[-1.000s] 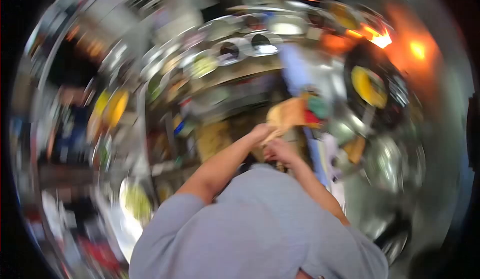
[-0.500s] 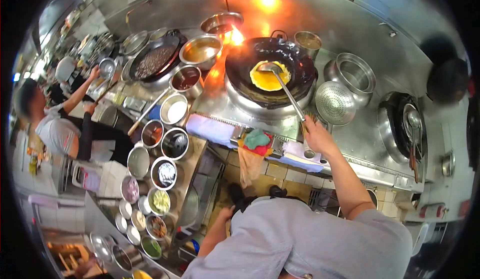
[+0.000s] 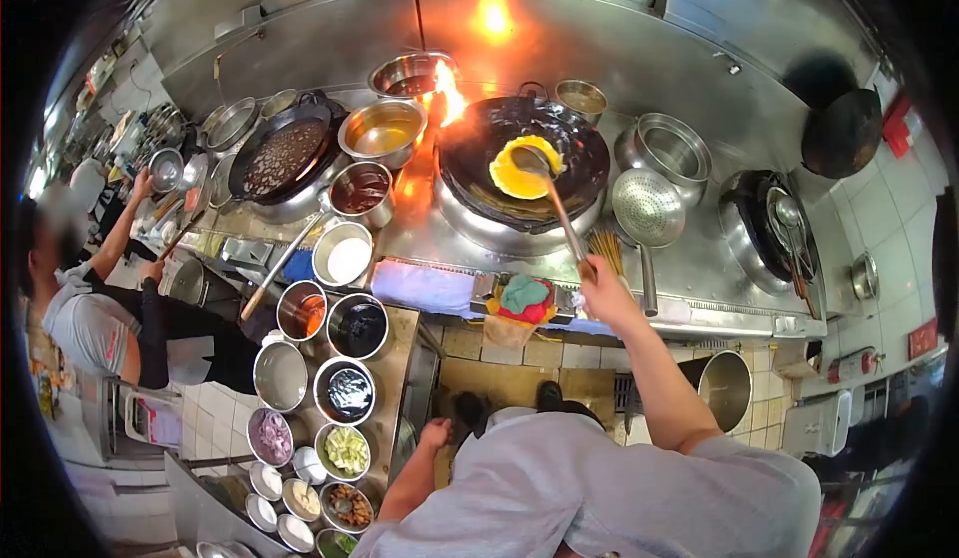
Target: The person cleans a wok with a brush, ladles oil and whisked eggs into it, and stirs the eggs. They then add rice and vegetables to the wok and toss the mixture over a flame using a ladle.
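My right hand (image 3: 605, 294) is wrapped round the handle end of a long ladle (image 3: 565, 220). The ladle's bowl rests on a round yellow sheet of egg (image 3: 509, 174) with a ruffled edge. That egg lies in a large black wok (image 3: 589, 153) with a shiny, oily inside, set on a steel stove ring. Low beside my body hangs my left hand (image 3: 437, 433), its fingers curled and nothing visible in them. Nearest to it is the side counter with its metal pots.
Flames (image 3: 449, 93) rise left of the wok, near a steel bowl of yellow liquid (image 3: 382, 130). A perforated strainer (image 3: 647, 208) lies to the right. Pots of sauces and chopped vegetables (image 3: 346, 450) crowd the left counter. A co-worker (image 3: 90, 318) stands at the far left.
The ladle's bowl has shifted across the egg, and the egg's outline looks less round. The head view has shifted, so the stove appears further left. My left hand stays low.
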